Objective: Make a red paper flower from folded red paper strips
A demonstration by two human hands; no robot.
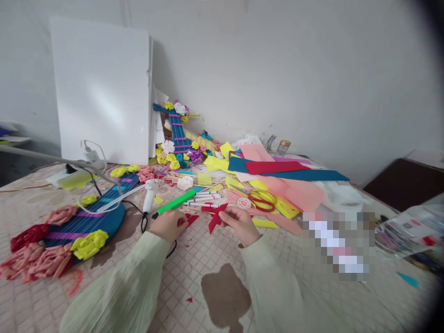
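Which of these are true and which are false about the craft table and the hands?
1. The right hand holds a red paper piece. True.
2. The scissors are in the left hand. False: they lie on the table, on the paper beyond the right hand.
3. A white glue gun lies beyond the left hand. True.
4. The green stick is standing upright. False: it lies flat.
5. A white board leans against the wall. True.
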